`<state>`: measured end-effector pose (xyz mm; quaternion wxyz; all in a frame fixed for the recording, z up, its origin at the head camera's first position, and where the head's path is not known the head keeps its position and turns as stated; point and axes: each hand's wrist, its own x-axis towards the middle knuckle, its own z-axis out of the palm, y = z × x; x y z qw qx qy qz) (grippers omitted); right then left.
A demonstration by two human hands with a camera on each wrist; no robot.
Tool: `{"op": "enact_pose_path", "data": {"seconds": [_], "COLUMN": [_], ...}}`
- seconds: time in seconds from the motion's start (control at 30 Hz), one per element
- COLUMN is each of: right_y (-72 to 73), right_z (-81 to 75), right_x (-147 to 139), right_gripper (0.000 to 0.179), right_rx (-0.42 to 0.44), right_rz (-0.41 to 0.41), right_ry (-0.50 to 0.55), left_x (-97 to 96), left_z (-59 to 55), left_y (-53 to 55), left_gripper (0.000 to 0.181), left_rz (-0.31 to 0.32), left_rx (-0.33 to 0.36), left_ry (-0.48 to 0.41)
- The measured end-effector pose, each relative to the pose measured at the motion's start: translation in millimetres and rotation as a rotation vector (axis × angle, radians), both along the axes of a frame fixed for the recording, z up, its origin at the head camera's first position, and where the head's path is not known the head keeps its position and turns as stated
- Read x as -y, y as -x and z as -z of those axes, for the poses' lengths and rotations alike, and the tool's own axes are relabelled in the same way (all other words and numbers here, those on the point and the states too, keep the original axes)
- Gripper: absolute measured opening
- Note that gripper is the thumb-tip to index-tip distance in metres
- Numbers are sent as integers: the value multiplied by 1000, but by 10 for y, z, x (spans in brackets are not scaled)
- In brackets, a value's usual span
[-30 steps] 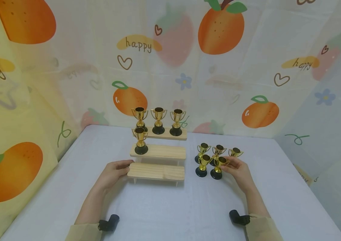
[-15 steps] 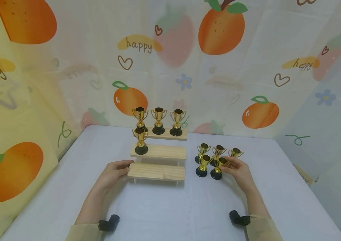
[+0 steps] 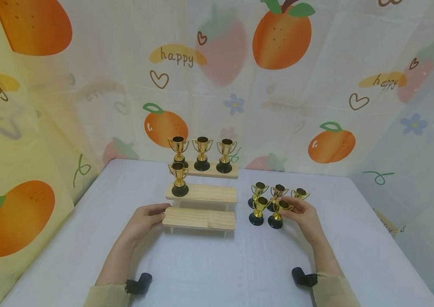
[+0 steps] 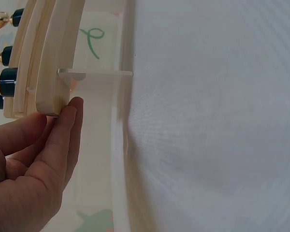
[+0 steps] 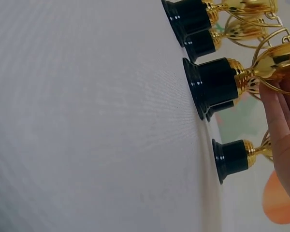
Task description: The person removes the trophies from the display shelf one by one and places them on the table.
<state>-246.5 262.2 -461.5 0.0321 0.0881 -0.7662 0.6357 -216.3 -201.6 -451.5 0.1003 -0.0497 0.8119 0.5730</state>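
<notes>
My left hand (image 3: 144, 219) holds the left end of the front tier of a wooden tiered display stand (image 3: 198, 218); in the left wrist view its thumb and fingers (image 4: 63, 140) are at the board's end. On the right, my right hand (image 3: 305, 217) pinches the cup of a small gold trophy (image 3: 277, 215) with a black base. That trophy stands upright on the cloth, and the right wrist view shows its base (image 5: 212, 82) down on it. More gold trophies (image 3: 257, 213) stand close beside and behind it, one (image 3: 299, 194) partly hidden by the hand.
Three trophies (image 3: 202, 154) stand in a row on the back tier (image 3: 211, 172). One trophy (image 3: 178, 179) is at the left of the middle tier (image 3: 213, 194). White cloth (image 3: 217, 268) covers the table, and a fruit-printed curtain (image 3: 217, 115) hangs behind.
The right hand's fingers have shifted very slightly on the trophy's cup. The left hand, the stand and the trophies stay where they were.
</notes>
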Motion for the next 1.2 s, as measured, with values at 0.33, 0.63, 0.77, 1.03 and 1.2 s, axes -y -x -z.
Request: {"op": "enact_pose_path", "data": {"seconds": [0.33, 0.63, 0.77, 1.03, 1.2], "right_y": [17, 24, 16, -10, -12], "right_z": [-133, -355, -448, -602, -653], "right_x": [11, 124, 240, 537, 777], "right_gripper": [48, 42, 41, 37, 39], "right_rx": [-66, -89, -143, -227, -204], "right_rz": [92, 214, 207, 91, 8], "right_ry": [0, 129, 213, 244, 221], "left_x": [-8, -9, -10, -7, -1], "left_z": [-12, -16, -20, -20, -12], "left_y": [-7, -3, -5, -3, -1], "left_gripper": [42, 42, 42, 42, 42], "left_rz": [5, 0, 0, 0, -2], "left_rx": [1, -1, 0, 3, 2], "left_ry": [7, 15, 18, 13, 4]}}
